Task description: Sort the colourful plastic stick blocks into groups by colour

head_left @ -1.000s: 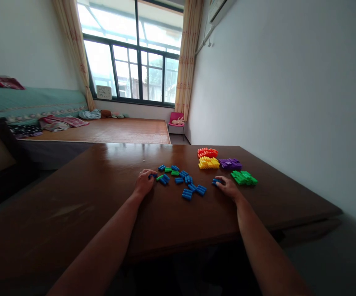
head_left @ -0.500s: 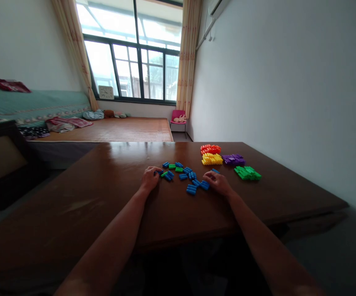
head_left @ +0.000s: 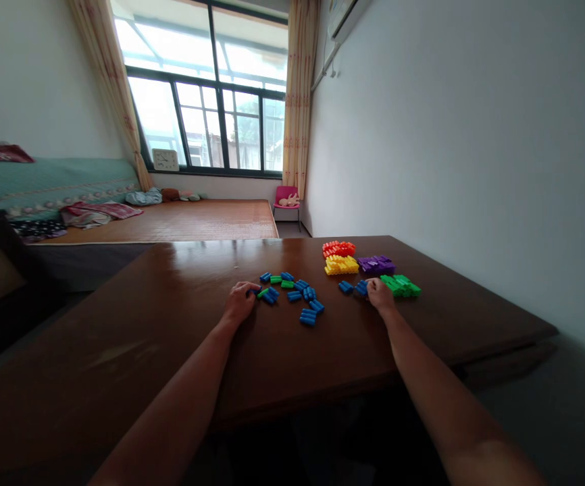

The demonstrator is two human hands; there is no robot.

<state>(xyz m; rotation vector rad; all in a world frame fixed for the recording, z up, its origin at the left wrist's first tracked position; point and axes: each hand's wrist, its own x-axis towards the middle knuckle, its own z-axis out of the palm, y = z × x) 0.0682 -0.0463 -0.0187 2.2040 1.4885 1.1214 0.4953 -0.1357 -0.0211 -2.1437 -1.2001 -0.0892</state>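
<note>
Small blue and green ribbed plastic blocks lie loosely scattered on the brown table. My left hand (head_left: 240, 302) rests at their left edge, its fingers closed on a blue block that they mostly cover. Right beside it are a green block (head_left: 263, 293) and a blue block (head_left: 271, 296). My right hand (head_left: 382, 294) is farther right, fingers pinched on a blue block (head_left: 361, 288) next to the pile of green blocks (head_left: 401, 285). Another blue block (head_left: 346, 287) lies just left of that one. Nearer me is a separate blue block (head_left: 308, 317).
Beyond my right hand sit piles of purple blocks (head_left: 376, 264), yellow blocks (head_left: 342, 264) and red blocks (head_left: 338, 249). The glossy table (head_left: 171, 351) reaches toward a bed (head_left: 211, 219). A white wall runs along the right.
My right hand has moved right with a blue block, from beside the scattered blocks to the green pile. My left hand stays by the same blocks. The camera view has shifted slightly.
</note>
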